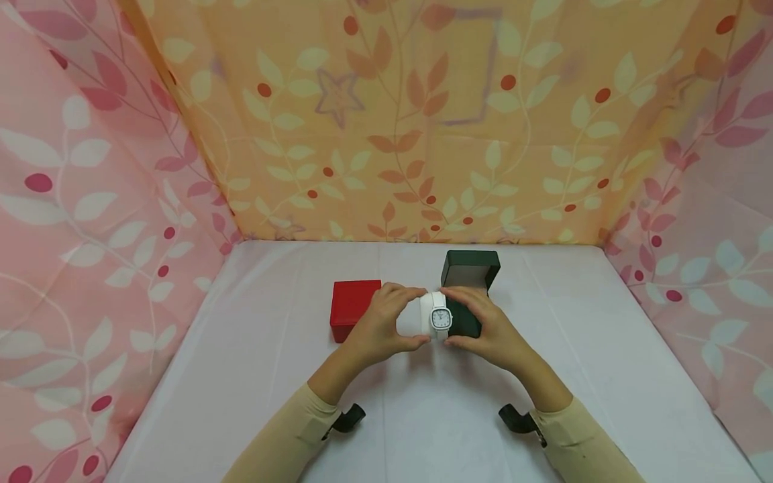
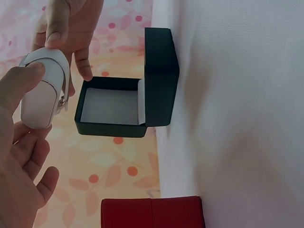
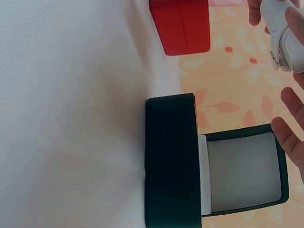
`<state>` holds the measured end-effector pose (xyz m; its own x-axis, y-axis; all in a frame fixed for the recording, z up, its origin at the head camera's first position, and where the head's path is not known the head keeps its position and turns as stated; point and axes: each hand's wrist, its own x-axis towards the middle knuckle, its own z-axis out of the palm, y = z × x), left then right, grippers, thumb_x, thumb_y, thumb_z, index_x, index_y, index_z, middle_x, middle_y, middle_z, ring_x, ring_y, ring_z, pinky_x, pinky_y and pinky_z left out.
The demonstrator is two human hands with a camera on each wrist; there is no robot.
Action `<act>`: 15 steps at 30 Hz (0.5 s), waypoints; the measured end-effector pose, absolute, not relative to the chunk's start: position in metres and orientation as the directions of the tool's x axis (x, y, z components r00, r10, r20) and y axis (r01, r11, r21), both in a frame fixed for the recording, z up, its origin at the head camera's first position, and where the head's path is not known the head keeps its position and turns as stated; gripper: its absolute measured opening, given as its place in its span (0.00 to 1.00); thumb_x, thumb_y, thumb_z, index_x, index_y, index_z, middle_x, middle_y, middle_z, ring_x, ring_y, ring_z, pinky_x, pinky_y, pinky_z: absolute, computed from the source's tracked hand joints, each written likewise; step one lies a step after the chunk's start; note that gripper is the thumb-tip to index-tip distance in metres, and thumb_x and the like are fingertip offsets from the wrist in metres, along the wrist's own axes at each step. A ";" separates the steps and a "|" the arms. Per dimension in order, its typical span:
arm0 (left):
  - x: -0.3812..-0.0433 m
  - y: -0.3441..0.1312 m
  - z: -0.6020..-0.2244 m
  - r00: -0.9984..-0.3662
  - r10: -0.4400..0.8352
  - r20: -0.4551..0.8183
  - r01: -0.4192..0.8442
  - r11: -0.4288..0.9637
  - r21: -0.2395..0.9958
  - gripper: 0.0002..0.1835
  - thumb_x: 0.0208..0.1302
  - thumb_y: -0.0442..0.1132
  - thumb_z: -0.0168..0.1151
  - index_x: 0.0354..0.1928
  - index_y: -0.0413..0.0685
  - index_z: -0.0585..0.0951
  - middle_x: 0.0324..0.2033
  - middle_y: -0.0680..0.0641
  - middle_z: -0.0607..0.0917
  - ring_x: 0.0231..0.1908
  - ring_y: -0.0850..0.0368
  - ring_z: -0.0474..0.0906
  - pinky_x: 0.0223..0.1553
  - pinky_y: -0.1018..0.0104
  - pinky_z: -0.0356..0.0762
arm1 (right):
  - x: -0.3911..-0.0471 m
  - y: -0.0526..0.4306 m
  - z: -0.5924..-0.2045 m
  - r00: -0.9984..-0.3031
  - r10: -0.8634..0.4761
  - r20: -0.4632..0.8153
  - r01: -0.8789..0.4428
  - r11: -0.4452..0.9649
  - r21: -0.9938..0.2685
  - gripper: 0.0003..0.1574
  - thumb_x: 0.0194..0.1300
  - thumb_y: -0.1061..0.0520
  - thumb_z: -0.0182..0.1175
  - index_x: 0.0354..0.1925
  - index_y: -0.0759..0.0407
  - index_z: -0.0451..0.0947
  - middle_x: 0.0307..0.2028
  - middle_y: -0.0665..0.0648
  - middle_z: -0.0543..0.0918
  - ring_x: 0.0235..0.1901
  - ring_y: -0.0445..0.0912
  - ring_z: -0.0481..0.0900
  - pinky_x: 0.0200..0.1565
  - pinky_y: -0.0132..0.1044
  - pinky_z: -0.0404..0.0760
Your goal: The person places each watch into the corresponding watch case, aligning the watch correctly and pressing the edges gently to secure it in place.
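Observation:
A white wristwatch (image 1: pixel 441 319) with a square dial is fastened round a white cushion (image 1: pixel 425 314), held above the table in the head view. My left hand (image 1: pixel 377 329) grips the cushion's left end between thumb and fingers; in the left wrist view its thumb lies on the end of the cushion (image 2: pixel 37 107). At the other end, my right hand (image 1: pixel 494 335) holds the watch and cushion between thumb and fingers. Behind the right hand stands a dark green box (image 1: pixel 471 259) with its lid raised. The strap's buckle (image 3: pixel 280 61) shows in the right wrist view.
A closed red box (image 1: pixel 353 305) sits just behind the left hand, to the left of the green box. White cloth covers the table (image 1: pixel 290 295). Patterned curtains (image 1: pixel 398 134) enclose the back and both sides.

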<state>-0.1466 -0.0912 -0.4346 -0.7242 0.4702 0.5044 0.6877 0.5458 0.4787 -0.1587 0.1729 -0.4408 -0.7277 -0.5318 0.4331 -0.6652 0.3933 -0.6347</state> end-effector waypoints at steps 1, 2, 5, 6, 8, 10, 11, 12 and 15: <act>-0.147 -0.091 -0.435 -0.722 0.469 0.508 0.690 0.546 0.476 0.42 0.50 0.49 0.83 0.67 0.50 0.76 0.60 0.54 0.82 0.58 0.60 0.70 0.57 0.60 0.76 | -0.159 0.172 -0.441 -0.726 -0.532 0.435 -0.666 0.390 -0.635 0.55 0.51 0.51 0.82 0.74 0.47 0.67 0.69 0.50 0.73 0.68 0.47 0.68 0.70 0.29 0.61; -0.147 -0.091 -0.435 -0.720 0.468 0.512 0.691 0.546 0.473 0.42 0.50 0.49 0.83 0.67 0.50 0.76 0.60 0.54 0.82 0.58 0.60 0.70 0.57 0.60 0.76 | -0.159 0.172 -0.441 -0.727 -0.531 0.435 -0.665 0.388 -0.638 0.56 0.51 0.52 0.82 0.74 0.46 0.67 0.69 0.49 0.73 0.68 0.46 0.68 0.70 0.28 0.60; -0.148 -0.090 -0.436 -0.711 0.467 0.526 0.700 0.543 0.463 0.42 0.49 0.48 0.83 0.67 0.49 0.76 0.60 0.53 0.82 0.58 0.60 0.70 0.57 0.60 0.76 | -0.159 0.171 -0.441 -0.726 -0.531 0.438 -0.665 0.377 -0.644 0.55 0.50 0.53 0.82 0.73 0.47 0.68 0.69 0.50 0.73 0.68 0.47 0.68 0.70 0.27 0.60; -0.148 -0.090 -0.436 -0.707 0.468 0.530 0.704 0.541 0.461 0.42 0.49 0.48 0.83 0.67 0.49 0.76 0.60 0.53 0.82 0.58 0.59 0.71 0.57 0.60 0.75 | -0.159 0.171 -0.441 -0.727 -0.530 0.437 -0.663 0.375 -0.648 0.55 0.50 0.53 0.82 0.73 0.47 0.68 0.69 0.50 0.73 0.68 0.47 0.68 0.70 0.27 0.59; -0.148 -0.089 -0.436 -0.703 0.470 0.533 0.708 0.536 0.460 0.42 0.49 0.48 0.83 0.66 0.49 0.76 0.60 0.53 0.82 0.58 0.59 0.71 0.57 0.60 0.75 | -0.159 0.171 -0.442 -0.732 -0.527 0.431 -0.655 0.372 -0.658 0.55 0.50 0.54 0.82 0.73 0.47 0.68 0.69 0.50 0.73 0.68 0.47 0.68 0.70 0.27 0.59; -0.148 -0.089 -0.437 -0.701 0.472 0.534 0.710 0.533 0.461 0.42 0.49 0.48 0.83 0.66 0.48 0.76 0.60 0.53 0.82 0.58 0.59 0.70 0.57 0.60 0.75 | -0.159 0.171 -0.443 -0.737 -0.525 0.425 -0.647 0.368 -0.668 0.54 0.50 0.54 0.82 0.72 0.48 0.69 0.68 0.50 0.73 0.68 0.47 0.68 0.70 0.26 0.59; -0.148 -0.089 -0.437 -0.701 0.473 0.534 0.710 0.531 0.462 0.42 0.49 0.47 0.83 0.66 0.48 0.76 0.60 0.53 0.82 0.58 0.59 0.70 0.57 0.61 0.75 | -0.159 0.171 -0.443 -0.739 -0.524 0.424 -0.644 0.366 -0.671 0.54 0.50 0.54 0.82 0.72 0.48 0.69 0.68 0.50 0.73 0.68 0.47 0.68 0.70 0.26 0.59; -0.148 -0.088 -0.438 -0.700 0.472 0.535 0.711 0.530 0.462 0.42 0.49 0.47 0.83 0.66 0.48 0.76 0.59 0.53 0.82 0.58 0.59 0.70 0.57 0.61 0.75 | -0.159 0.171 -0.444 -0.740 -0.523 0.423 -0.643 0.364 -0.673 0.54 0.50 0.54 0.82 0.72 0.49 0.69 0.68 0.50 0.73 0.68 0.47 0.68 0.70 0.26 0.59; -0.147 -0.087 -0.438 -0.697 0.473 0.540 0.714 0.527 0.460 0.42 0.49 0.47 0.83 0.66 0.47 0.76 0.59 0.53 0.82 0.58 0.58 0.71 0.56 0.61 0.76 | -0.159 0.170 -0.444 -0.740 -0.523 0.422 -0.641 0.358 -0.679 0.54 0.50 0.55 0.83 0.72 0.49 0.69 0.68 0.50 0.73 0.68 0.47 0.68 0.70 0.26 0.59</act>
